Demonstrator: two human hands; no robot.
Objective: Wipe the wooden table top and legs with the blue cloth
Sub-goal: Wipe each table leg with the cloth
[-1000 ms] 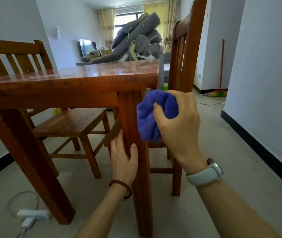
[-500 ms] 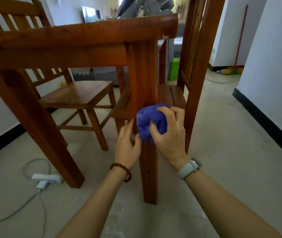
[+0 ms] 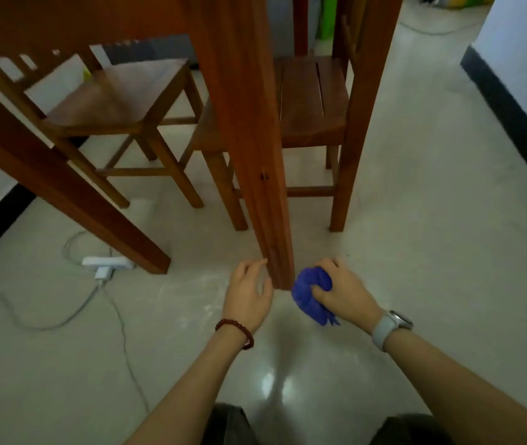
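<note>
Blue cloth (image 3: 312,292), reddish-brown table leg (image 3: 255,155), seemingly pale grey floor (image 3: 432,220)

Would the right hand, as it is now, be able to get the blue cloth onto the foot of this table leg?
Probably yes: the right hand grips the blue cloth beside the table leg, nothing between them.

The brown wooden table (image 3: 72,24) is cut off by the top edge, so its top surface is out of sight. The crumpled blue cloth (image 3: 308,289) is partly covered by the right hand (image 3: 344,292) gripping it. The wooden slat-back chair (image 3: 117,94) at left is smeared by motion blur, its backrest cropped by the table
</note>
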